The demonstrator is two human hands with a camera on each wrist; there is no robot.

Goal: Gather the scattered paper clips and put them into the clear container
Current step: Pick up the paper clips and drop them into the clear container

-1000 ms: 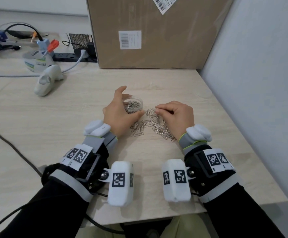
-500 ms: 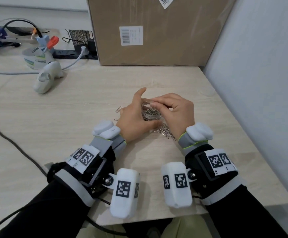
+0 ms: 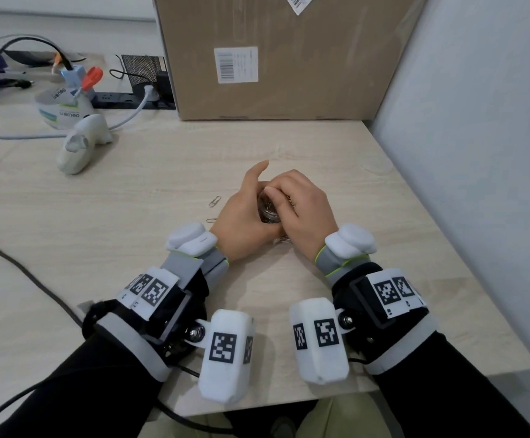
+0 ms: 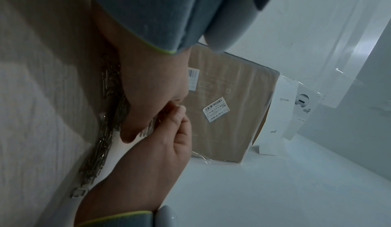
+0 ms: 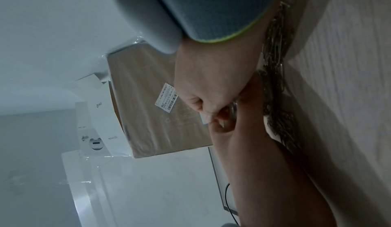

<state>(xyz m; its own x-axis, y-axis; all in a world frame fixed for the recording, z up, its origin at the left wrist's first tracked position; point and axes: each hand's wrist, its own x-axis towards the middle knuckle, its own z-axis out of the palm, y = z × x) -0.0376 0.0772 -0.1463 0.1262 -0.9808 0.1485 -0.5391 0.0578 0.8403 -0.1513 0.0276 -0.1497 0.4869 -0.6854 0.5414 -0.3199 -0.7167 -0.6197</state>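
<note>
1. Pale wood desk (image 3: 131, 248) carries a cardboard box (image 3: 289, 58) at the back.
2. Left hand (image 3: 241, 219) grasps the clear container (image 3: 268, 213) mid-desk.
3. Right hand (image 3: 304, 210) pinches paper clips (image 4: 103, 130) over it; two stray clips (image 3: 214, 201) lie left.

Two hands (image 3: 244, 213) (image 3: 304, 207), one container (image 3: 268, 213) (clips uncountable).

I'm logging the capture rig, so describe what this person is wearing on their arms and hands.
Both hands, left hand and right hand, are bare. Black sleeves, grey wristbands with yellow-green edging, black wrist mounts with square black-and-white coded tags, white camera pods, and a dark cable behind the left arm.
</note>
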